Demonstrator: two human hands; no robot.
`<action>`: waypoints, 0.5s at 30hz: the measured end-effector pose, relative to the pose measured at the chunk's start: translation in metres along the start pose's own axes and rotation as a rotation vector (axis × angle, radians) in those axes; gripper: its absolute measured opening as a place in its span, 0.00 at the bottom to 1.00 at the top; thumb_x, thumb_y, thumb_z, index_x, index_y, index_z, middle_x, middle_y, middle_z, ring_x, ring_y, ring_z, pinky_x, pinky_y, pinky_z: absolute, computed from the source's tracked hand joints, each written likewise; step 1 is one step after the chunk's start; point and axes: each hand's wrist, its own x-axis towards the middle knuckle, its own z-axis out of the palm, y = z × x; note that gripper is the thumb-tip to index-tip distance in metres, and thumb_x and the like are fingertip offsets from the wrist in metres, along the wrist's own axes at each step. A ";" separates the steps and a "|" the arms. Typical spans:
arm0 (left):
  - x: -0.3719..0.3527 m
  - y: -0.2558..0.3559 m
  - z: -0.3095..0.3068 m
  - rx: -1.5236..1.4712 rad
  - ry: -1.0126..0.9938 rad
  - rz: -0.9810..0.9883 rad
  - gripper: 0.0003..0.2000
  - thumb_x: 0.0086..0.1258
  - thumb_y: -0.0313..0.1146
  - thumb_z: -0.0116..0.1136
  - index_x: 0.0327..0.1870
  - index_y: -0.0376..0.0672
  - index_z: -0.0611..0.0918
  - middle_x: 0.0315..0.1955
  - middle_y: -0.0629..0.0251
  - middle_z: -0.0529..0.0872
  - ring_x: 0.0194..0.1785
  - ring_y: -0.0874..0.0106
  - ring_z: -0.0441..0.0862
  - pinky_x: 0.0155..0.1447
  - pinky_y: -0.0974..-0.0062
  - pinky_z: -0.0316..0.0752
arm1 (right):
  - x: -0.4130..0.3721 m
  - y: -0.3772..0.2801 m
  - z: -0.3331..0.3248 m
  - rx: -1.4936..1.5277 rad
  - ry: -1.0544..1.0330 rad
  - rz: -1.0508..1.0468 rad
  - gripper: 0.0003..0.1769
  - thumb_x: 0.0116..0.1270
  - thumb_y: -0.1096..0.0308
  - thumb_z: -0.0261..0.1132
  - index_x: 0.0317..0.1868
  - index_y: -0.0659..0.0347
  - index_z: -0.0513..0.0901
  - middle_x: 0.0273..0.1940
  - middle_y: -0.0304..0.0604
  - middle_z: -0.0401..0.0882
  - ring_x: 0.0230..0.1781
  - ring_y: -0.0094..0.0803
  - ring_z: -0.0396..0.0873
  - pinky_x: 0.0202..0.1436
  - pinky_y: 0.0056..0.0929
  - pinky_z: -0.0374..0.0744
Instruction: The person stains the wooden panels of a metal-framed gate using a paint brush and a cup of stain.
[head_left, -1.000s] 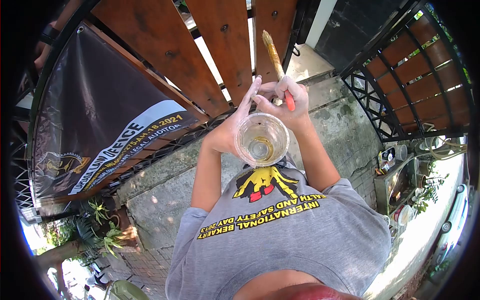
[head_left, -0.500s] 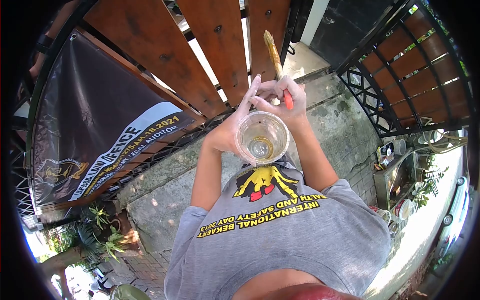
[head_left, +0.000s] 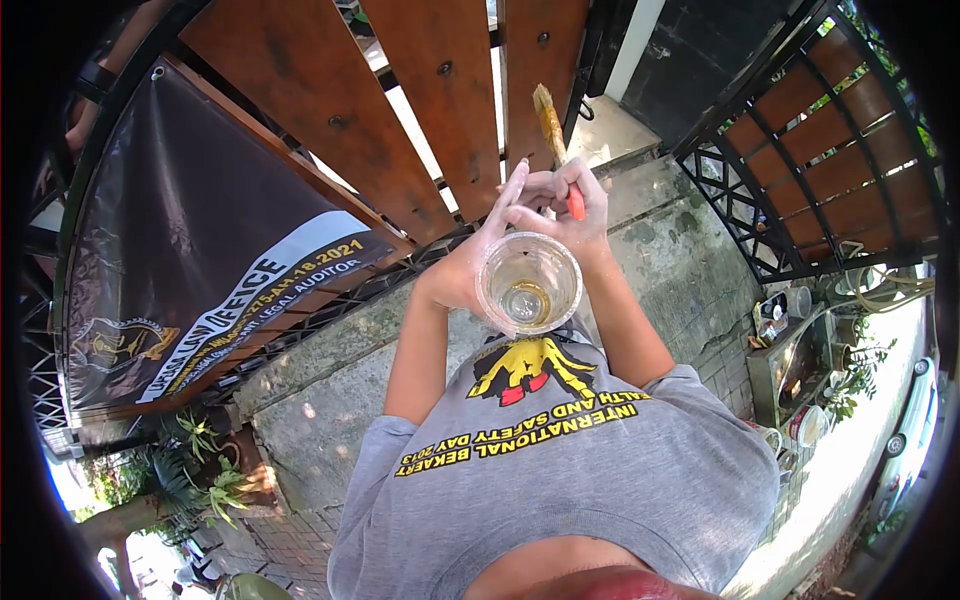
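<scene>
— Nearest you, your left hand is closing around the wall of the cup, with one finger stretching straight up towards the other hand.

— You're holding that cup upright. Only a shallow amber pool is sitting in the bottom, so I'm judging most of the liquid is already used.

— Just beyond the cup's far rim, your right hand is pinching the brush by its red handle. The wrist is bending back and the bristles are pointing up and away.

— Past those bristles, the wooden slats are showing an even brown. I can't tell whether the tip is touching them or which ones are still waiting for a coat.
</scene>
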 end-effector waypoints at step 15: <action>-0.012 0.003 -0.013 -0.040 0.023 -0.106 0.90 0.28 0.36 0.95 0.84 0.49 0.24 0.80 0.61 0.58 0.75 0.71 0.68 0.76 0.66 0.69 | 0.007 -0.006 0.025 0.596 -0.111 0.226 0.28 0.67 0.88 0.70 0.45 0.53 0.58 0.47 0.54 0.85 0.61 0.43 0.85 0.68 0.55 0.84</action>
